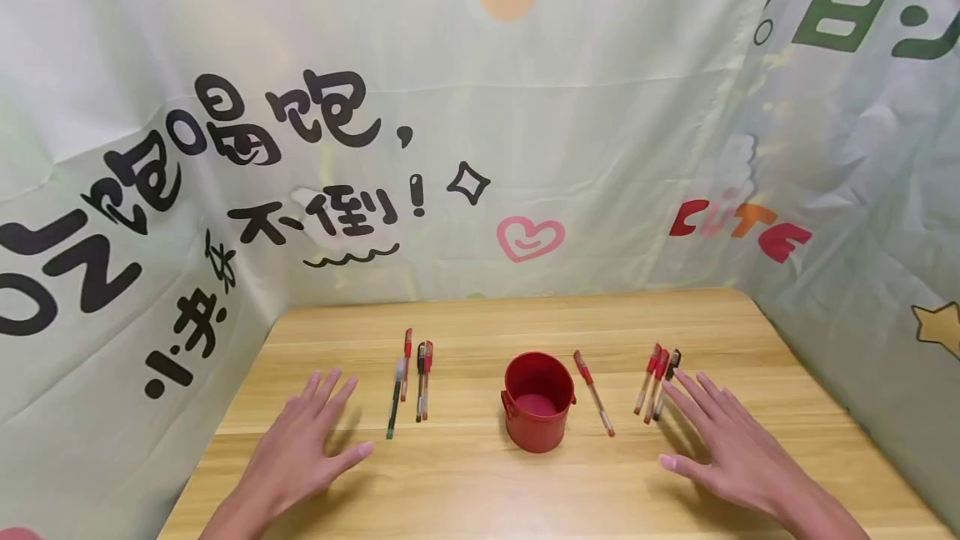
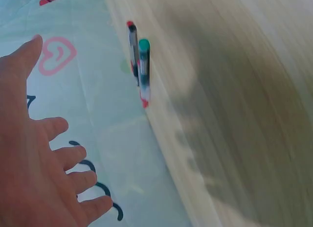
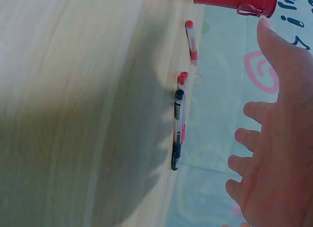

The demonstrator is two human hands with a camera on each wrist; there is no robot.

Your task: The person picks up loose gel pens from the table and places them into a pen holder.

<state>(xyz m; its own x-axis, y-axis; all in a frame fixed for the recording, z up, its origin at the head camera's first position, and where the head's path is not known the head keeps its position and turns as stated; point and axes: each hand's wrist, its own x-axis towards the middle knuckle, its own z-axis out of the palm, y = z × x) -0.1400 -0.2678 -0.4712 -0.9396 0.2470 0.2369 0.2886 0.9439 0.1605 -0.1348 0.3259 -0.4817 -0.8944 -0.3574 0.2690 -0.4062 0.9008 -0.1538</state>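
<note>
A red bucket with small side handles stands upright mid-table, its inside showing no contents. My left hand hovers with spread fingers left of a green-tipped pen. Beside that pen lie a red pen, a black pen and another red pen. My right hand, fingers also spread and holding nothing, is over the table by a black pen and two red pens. A single red pen lies just right of the bucket. Both wrist views show straight fingers.
The wooden table reaches back to a printed cloth backdrop that hangs behind it and along both sides. Black lettering and a pink heart mark the cloth.
</note>
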